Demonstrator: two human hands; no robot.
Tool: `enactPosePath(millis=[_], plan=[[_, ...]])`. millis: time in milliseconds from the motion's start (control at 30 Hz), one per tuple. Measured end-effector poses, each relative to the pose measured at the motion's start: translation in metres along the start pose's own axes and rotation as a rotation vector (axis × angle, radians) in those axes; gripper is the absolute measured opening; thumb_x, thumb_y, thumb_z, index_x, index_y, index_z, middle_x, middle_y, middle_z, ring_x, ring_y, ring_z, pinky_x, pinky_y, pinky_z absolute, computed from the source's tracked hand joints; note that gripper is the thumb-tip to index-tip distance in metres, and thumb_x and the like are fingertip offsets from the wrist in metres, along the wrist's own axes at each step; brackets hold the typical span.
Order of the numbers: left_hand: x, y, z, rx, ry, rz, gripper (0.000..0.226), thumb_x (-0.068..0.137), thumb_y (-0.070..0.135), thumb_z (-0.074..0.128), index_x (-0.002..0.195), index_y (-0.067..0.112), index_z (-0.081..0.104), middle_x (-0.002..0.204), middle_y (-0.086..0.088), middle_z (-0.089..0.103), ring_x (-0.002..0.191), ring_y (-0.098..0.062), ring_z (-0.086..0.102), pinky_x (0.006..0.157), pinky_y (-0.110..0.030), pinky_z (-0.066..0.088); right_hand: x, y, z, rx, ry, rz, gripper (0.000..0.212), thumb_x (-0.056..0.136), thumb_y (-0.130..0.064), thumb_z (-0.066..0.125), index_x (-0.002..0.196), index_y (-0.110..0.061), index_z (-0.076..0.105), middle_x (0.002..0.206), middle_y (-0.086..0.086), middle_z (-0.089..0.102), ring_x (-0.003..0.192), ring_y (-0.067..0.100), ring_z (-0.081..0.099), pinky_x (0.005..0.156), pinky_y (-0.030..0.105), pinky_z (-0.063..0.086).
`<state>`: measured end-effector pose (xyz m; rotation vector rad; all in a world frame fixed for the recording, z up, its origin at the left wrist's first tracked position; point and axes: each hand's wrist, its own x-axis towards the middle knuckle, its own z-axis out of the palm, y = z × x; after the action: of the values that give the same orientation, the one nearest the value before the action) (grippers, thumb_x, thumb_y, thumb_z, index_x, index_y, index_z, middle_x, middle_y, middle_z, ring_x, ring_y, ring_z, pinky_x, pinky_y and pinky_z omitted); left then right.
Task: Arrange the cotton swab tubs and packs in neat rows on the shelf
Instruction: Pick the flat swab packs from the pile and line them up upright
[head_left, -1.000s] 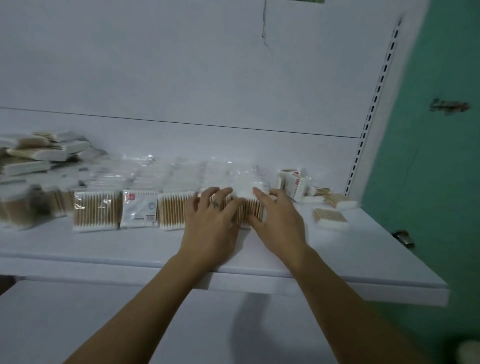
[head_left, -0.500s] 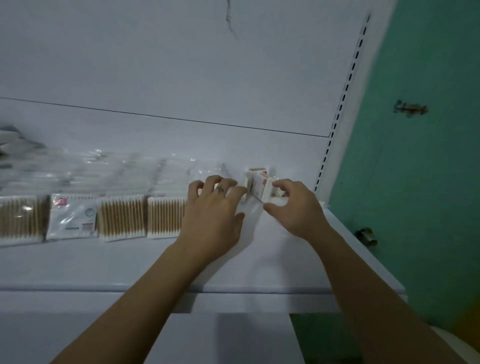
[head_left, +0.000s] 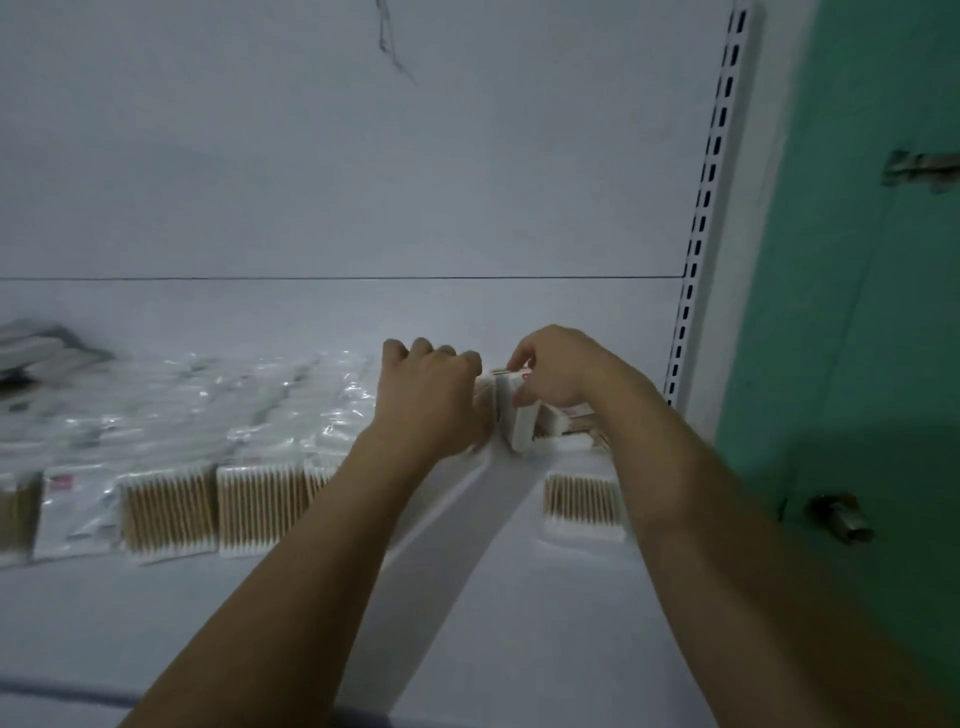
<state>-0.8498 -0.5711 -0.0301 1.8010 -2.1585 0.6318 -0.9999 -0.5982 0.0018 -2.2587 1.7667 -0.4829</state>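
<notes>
The white shelf (head_left: 545, 649) spreads beneath both forearms, with the white back panel (head_left: 363, 182) rising beyond the hands. A green wall (head_left: 872, 312) stands to the right of the right arm, past a slotted upright (head_left: 701, 234). To the left of the left hand, a row of flat swab packs (head_left: 171, 506) lies side by side, with clear-wrapped packs (head_left: 208, 400) behind them. The left hand (head_left: 428, 395) shows its back, fingers curled. It sits just beside the standing packs, and I cannot tell whether it holds anything. The right hand (head_left: 556, 369) pinches the top of an upright pack (head_left: 517, 423) standing on edge between the two hands. A lone flat pack (head_left: 582, 501) lies just beside the right forearm, nearer the person than the right hand.
</notes>
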Motion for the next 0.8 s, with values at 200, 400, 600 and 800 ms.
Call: enactPosePath(millis=[200, 400, 600, 800], plan=[[0.038, 0.014, 0.004, 0.058, -0.214, -0.081, 0.034, 0.089, 0.034, 0.052, 0.121, 0.023, 0.053, 0.112, 0.001, 0.065, 0.112, -0.024, 0.053, 0.103, -0.043, 0.024, 0.055, 0.003, -0.005, 0.032, -0.063, 0.007, 0.031, 0.089, -0.004, 0.059, 0.119, -0.006, 0.066, 0.120, 0.013, 0.065, 0.103, 0.028, 0.065, 0.094, 0.039, 0.053], [0.047, 0.027, 0.008, 0.141, -0.203, -0.144, 0.011, 0.084, 0.019, 0.049, 0.079, 0.017, 0.040, 0.069, 0.002, 0.040, 0.085, -0.023, 0.042, 0.103, -0.044, 0.026, 0.059, 0.015, -0.013, 0.120, -0.059, -0.042, 0.036, 0.090, 0.000, 0.058, 0.122, -0.011, 0.067, 0.123, 0.007, 0.066, 0.111, 0.023, 0.061, 0.088, 0.026, 0.045], [0.032, 0.023, 0.016, 0.122, -0.093, -0.101, 0.020, 0.091, 0.035, 0.053, 0.082, 0.016, 0.055, 0.071, 0.003, 0.049, 0.077, -0.021, 0.048, 0.090, -0.039, 0.028, 0.053, 0.018, -0.023, 0.359, 0.073, -0.103, 0.018, 0.089, -0.016, 0.065, 0.106, -0.011, 0.071, 0.096, 0.008, 0.072, 0.085, 0.020, 0.070, 0.084, 0.031, 0.052], [0.030, -0.004, 0.001, -0.133, 0.331, -0.092, 0.021, 0.078, 0.012, 0.068, 0.098, 0.019, 0.069, 0.092, 0.000, 0.063, 0.082, -0.026, 0.060, 0.071, -0.033, 0.030, 0.065, 0.004, -0.008, 0.310, 0.254, 0.052, 0.065, 0.083, -0.069, 0.052, 0.099, -0.009, 0.068, 0.084, 0.005, 0.070, 0.076, 0.022, 0.069, 0.074, 0.036, 0.055]])
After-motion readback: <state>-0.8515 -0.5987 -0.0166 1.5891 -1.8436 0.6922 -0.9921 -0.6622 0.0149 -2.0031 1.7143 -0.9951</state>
